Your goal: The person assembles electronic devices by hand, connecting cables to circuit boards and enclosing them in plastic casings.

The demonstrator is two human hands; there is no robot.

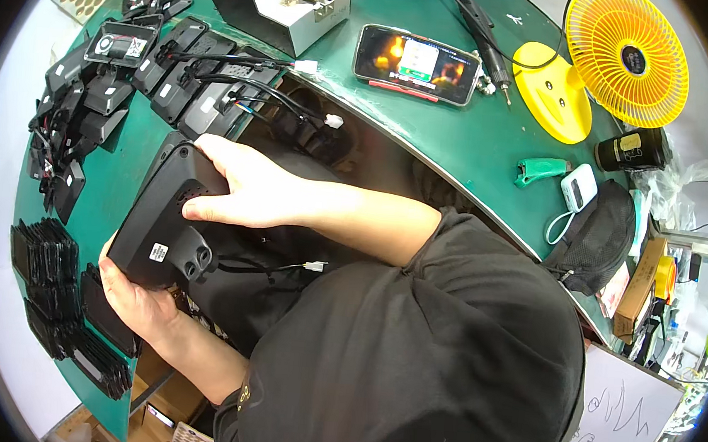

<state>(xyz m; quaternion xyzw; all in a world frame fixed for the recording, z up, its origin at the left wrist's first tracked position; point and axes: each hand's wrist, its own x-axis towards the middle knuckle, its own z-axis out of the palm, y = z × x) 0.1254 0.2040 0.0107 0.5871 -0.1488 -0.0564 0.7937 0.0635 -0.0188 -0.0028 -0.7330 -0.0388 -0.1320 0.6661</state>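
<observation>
A black plastic device housing [154, 222] is tilted between my hands, over the near edge of the green table. It has speaker holes, a small white label, a round mounting bracket and a cable ending in a white connector [315, 266]. My left hand [140, 300] grips the lower end, its fingers partly hidden underneath. Across the upper end lies my right hand [249, 184], thumb on the face near the speaker holes and fingers round the far edge. The side of the housing turned away from me is hidden.
Similar black housings with cables [203, 76] lie farther back. Stacked black flat panels [43, 267] stand at left. A phone [416, 64], electric screwdriver [488, 45], yellow fan [629, 60] and white box with a metal fixture [263, 6] occupy the far table [452, 137].
</observation>
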